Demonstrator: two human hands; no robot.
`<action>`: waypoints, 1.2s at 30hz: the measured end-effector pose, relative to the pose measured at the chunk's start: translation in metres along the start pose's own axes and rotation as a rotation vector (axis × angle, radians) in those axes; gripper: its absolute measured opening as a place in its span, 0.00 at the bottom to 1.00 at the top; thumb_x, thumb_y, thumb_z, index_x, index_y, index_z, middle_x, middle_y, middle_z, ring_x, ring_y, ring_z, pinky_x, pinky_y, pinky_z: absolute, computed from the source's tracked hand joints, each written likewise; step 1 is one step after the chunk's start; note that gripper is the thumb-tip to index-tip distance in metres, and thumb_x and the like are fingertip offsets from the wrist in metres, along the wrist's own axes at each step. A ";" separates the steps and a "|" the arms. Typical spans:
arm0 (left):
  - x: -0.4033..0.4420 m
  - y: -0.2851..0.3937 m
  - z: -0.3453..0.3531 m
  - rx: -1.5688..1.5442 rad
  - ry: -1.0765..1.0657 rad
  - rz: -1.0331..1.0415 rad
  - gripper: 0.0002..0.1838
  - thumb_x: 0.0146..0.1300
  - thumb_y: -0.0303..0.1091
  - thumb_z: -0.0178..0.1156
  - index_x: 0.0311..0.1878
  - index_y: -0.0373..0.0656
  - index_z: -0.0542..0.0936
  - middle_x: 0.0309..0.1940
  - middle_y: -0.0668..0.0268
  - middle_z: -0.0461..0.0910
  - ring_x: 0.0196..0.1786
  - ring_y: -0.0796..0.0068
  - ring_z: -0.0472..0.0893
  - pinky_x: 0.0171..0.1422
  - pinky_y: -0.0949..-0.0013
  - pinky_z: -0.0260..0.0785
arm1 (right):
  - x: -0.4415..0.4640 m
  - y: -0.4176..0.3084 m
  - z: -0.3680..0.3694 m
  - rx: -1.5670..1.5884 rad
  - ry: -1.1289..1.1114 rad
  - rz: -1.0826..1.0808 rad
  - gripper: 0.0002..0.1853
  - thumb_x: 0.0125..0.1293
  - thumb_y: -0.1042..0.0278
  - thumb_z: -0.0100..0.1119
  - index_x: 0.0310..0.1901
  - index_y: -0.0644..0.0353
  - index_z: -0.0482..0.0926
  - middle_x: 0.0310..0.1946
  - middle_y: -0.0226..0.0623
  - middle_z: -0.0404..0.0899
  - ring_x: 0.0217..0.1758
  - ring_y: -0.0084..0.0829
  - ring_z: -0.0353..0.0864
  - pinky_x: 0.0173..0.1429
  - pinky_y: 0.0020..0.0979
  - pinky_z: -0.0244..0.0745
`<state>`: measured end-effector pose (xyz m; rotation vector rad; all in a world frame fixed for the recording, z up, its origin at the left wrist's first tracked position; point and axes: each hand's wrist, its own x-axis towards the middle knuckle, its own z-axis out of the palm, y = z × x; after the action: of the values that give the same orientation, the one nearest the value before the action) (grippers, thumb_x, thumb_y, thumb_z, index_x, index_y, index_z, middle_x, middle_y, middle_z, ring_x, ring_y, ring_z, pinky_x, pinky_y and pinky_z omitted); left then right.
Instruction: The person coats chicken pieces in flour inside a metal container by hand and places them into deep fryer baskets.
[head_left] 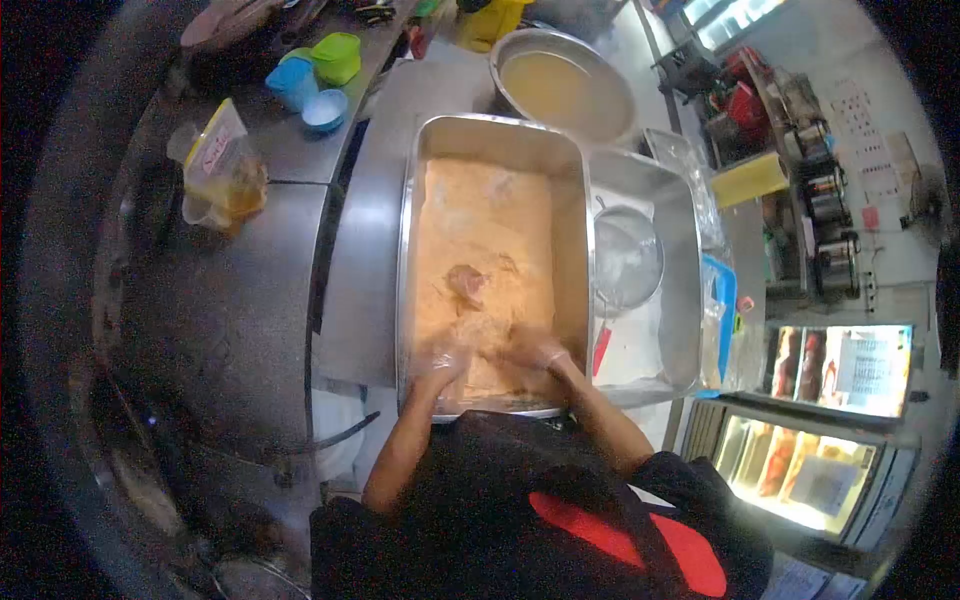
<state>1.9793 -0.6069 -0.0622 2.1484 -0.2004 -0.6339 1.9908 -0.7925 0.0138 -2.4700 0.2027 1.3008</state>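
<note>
A deep metal tray [572,220] holds a layer of orange-tan powder [485,215]. A pinkish, partly coated piece [466,284] lies on the powder near the middle, ahead of both hands. My left hand [440,358], in a clear glove, is down in the powder at the near left of the tray. My right hand [535,348], gloved too, is in the powder at the near right. Both hands are blurred and their fingers are smeared or covered with powder, so what they hold cannot be made out.
Right of the tray, a second metal tray [680,270] holds a round sieve [628,258]. A large bowl of yellowish liquid [546,85] stands behind. Left are a jug [222,170], a green cup [337,58] and blue cups [292,82]. Lit display fridges [800,470] stand at right.
</note>
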 end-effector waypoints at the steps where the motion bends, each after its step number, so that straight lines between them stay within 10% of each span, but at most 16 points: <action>1: -0.005 0.004 0.001 0.011 -0.010 0.009 0.24 0.61 0.45 0.50 0.55 0.37 0.71 0.46 0.46 0.76 0.49 0.52 0.76 0.54 0.59 0.68 | -0.005 -0.001 0.007 0.024 0.031 -0.012 0.28 0.53 0.46 0.57 0.41 0.69 0.77 0.42 0.58 0.77 0.45 0.45 0.79 0.48 0.40 0.73; 6: -0.027 0.040 -0.039 -0.089 -0.238 -0.287 0.23 0.63 0.43 0.52 0.55 0.36 0.70 0.47 0.51 0.77 0.49 0.60 0.77 0.52 0.61 0.69 | 0.023 0.027 0.050 0.154 0.175 -0.203 0.26 0.52 0.49 0.58 0.37 0.70 0.76 0.39 0.57 0.78 0.43 0.45 0.79 0.47 0.39 0.73; 10: -0.013 -0.045 0.000 -0.499 0.098 -0.204 0.21 0.59 0.43 0.57 0.47 0.35 0.75 0.35 0.52 0.80 0.36 0.63 0.79 0.38 0.61 0.71 | 0.018 0.024 0.017 0.308 0.463 -0.297 0.26 0.51 0.49 0.61 0.38 0.69 0.76 0.37 0.56 0.78 0.44 0.47 0.78 0.49 0.40 0.71; 13: -0.018 0.033 -0.057 0.253 0.029 -0.251 0.19 0.56 0.43 0.59 0.39 0.34 0.78 0.29 0.50 0.80 0.29 0.62 0.79 0.34 0.61 0.71 | -0.028 -0.034 -0.057 0.293 0.455 -0.264 0.21 0.55 0.52 0.57 0.36 0.67 0.76 0.37 0.54 0.77 0.44 0.48 0.76 0.51 0.40 0.70; 17: -0.026 -0.018 -0.022 0.373 -0.200 -0.038 0.19 0.54 0.45 0.59 0.34 0.35 0.80 0.25 0.51 0.80 0.28 0.58 0.79 0.33 0.58 0.71 | 0.056 -0.034 -0.001 0.122 0.724 -0.619 0.18 0.57 0.55 0.54 0.36 0.64 0.76 0.39 0.48 0.77 0.43 0.43 0.76 0.47 0.39 0.70; 22: -0.035 -0.047 -0.018 0.286 -0.144 -0.062 0.20 0.54 0.46 0.59 0.38 0.36 0.77 0.28 0.52 0.80 0.30 0.58 0.79 0.35 0.58 0.72 | 0.069 -0.039 -0.014 -0.220 0.171 -0.558 0.18 0.52 0.61 0.57 0.43 0.60 0.77 0.39 0.45 0.79 0.42 0.40 0.79 0.46 0.38 0.73; 27: -0.005 -0.050 -0.015 0.244 0.182 -0.070 0.26 0.54 0.48 0.58 0.48 0.36 0.72 0.32 0.52 0.79 0.34 0.61 0.79 0.38 0.61 0.72 | 0.130 0.009 -0.020 0.083 1.045 -0.690 0.19 0.50 0.54 0.60 0.39 0.60 0.78 0.37 0.43 0.79 0.41 0.36 0.78 0.47 0.36 0.73; 29: 0.015 -0.055 -0.010 0.227 0.243 -0.042 0.29 0.54 0.49 0.58 0.52 0.36 0.70 0.34 0.52 0.79 0.35 0.62 0.79 0.40 0.62 0.72 | 0.146 0.019 -0.026 0.180 1.044 -0.860 0.14 0.59 0.66 0.48 0.45 0.54 0.78 0.39 0.40 0.79 0.41 0.34 0.78 0.45 0.37 0.73; 31: 0.037 -0.061 -0.009 0.248 0.234 -0.028 0.32 0.54 0.50 0.58 0.56 0.36 0.68 0.36 0.52 0.79 0.36 0.63 0.79 0.41 0.63 0.72 | 0.119 -0.008 -0.036 -0.325 0.743 -0.640 0.24 0.55 0.50 0.56 0.49 0.57 0.73 0.31 0.43 0.77 0.35 0.37 0.76 0.41 0.35 0.74; 35: 0.047 -0.028 -0.026 0.327 0.017 -0.071 0.28 0.56 0.50 0.54 0.54 0.38 0.71 0.36 0.53 0.79 0.37 0.61 0.79 0.43 0.61 0.72 | 0.130 0.010 0.004 -0.431 0.689 -0.962 0.19 0.61 0.55 0.49 0.51 0.54 0.73 0.30 0.42 0.77 0.30 0.34 0.76 0.35 0.35 0.73; 36: 0.045 -0.022 -0.029 0.348 -0.025 -0.071 0.28 0.57 0.50 0.53 0.53 0.39 0.72 0.37 0.53 0.80 0.37 0.61 0.79 0.44 0.60 0.72 | 0.117 0.006 -0.004 -0.337 0.436 -0.715 0.20 0.58 0.49 0.51 0.46 0.54 0.76 0.32 0.42 0.79 0.31 0.35 0.78 0.35 0.37 0.72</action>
<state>2.0310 -0.5893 -0.0823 2.4914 -0.2643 -0.7084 2.0593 -0.7959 -0.0815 -2.6684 -0.7867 0.5202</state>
